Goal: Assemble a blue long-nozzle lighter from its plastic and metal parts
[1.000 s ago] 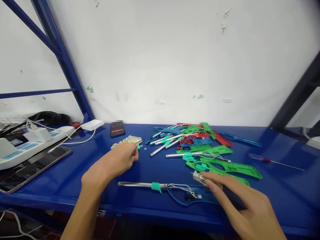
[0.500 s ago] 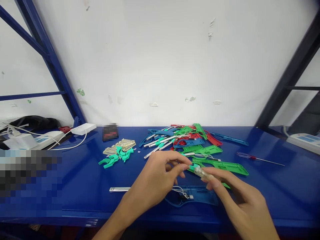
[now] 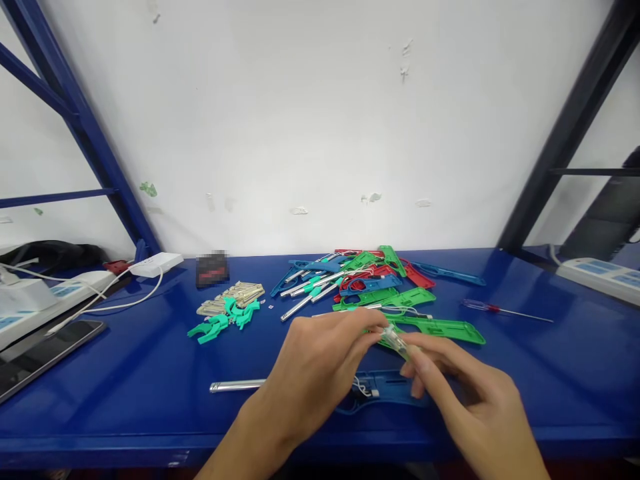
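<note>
A small clear plastic lighter fuel tank (image 3: 395, 341) is held between my two hands above the table. My left hand (image 3: 320, 367) pinches its upper left end, and the fingertips hide what lies there. The lower right end sits between the thumb and fingers of my right hand (image 3: 465, 393). Beneath the hands lies a blue lighter half-shell (image 3: 395, 388) with white wires, partly covered by them. A silver metal tube (image 3: 237, 386) sticks out to the left from behind my left wrist.
Beyond the hands lies a pile of red, green and blue lighter shells (image 3: 370, 287) with metal tubes. Teal plastic pieces (image 3: 210, 328) and clear tanks (image 3: 235, 297) sit to the left. A screwdriver (image 3: 505, 311) lies right; a phone (image 3: 45, 357) and power strips (image 3: 600, 279) flank the table.
My left fingers have closed further over the tank's end, hiding the teal piece that showed there. The view has turned slightly right, so the table things appear further left.
</note>
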`<action>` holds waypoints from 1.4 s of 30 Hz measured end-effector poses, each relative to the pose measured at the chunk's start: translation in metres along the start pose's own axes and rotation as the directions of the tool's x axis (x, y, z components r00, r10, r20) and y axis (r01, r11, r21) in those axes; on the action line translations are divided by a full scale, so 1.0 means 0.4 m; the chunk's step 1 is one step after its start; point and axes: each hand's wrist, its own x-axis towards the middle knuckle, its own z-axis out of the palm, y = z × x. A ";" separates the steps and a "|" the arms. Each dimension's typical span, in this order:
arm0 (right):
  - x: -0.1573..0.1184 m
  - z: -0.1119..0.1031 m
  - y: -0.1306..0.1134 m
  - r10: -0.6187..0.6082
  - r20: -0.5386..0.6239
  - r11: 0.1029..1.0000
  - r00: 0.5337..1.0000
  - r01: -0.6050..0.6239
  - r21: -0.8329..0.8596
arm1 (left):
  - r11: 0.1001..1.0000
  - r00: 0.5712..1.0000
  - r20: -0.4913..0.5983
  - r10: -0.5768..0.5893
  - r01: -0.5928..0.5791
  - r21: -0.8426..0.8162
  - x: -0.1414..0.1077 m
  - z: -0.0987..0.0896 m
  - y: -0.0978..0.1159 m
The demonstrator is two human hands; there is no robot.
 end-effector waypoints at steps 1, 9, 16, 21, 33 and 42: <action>0.000 0.000 0.000 -0.003 0.002 1.000 1.000 0.003 0.002 | 1.000 1.000 -0.005 0.010 -0.010 0.010 -0.001 0.001 0.000; 0.001 -0.001 0.003 -0.018 0.008 0.999 1.000 0.018 -0.029 | 0.998 0.999 -0.028 -0.045 0.043 -0.056 0.000 0.007 -0.011; 0.005 -0.005 0.004 -0.063 0.011 0.997 0.998 0.063 -0.054 | 0.965 0.981 0.018 -0.191 0.191 -0.177 0.013 -0.004 -0.007; 0.005 -0.006 0.006 -0.057 0.022 0.996 0.998 0.059 -0.062 | 0.929 0.943 0.169 -0.288 0.318 -0.190 0.014 -0.009 0.000; 0.005 -0.004 0.005 -0.070 0.013 0.996 0.997 0.071 -0.049 | 0.759 0.808 0.307 -0.502 0.582 -0.290 0.020 -0.013 0.001; 0.006 -0.003 0.001 -0.094 0.015 0.994 0.995 0.095 -0.052 | 0.769 0.844 0.242 -0.479 0.536 -0.347 0.019 -0.008 0.000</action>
